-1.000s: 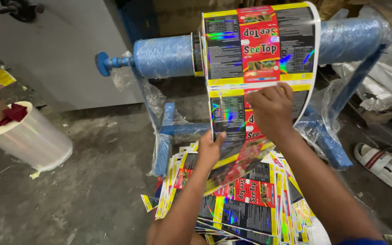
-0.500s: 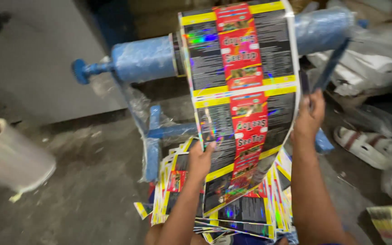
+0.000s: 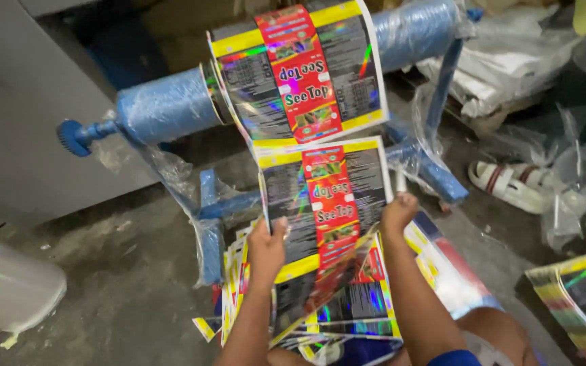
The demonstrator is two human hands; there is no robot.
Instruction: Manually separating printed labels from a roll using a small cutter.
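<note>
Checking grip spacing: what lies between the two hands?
In the head view, the printed film strip spans between the left hand and right hand, each gripping an edge.

The film (image 3: 320,203) was glossy, holographic-looking printed plastic, the roller (image 3: 164,108) was wrapped in crinkly clear plastic, and the floor (image 3: 103,271) looked like rough, dusty matt concrete.

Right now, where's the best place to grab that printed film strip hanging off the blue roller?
Probably the two side edges of the printed film strip, one from each side, as the left hand and right hand do: it hangs flat and wide, so edge grips should keep it taut.
</note>
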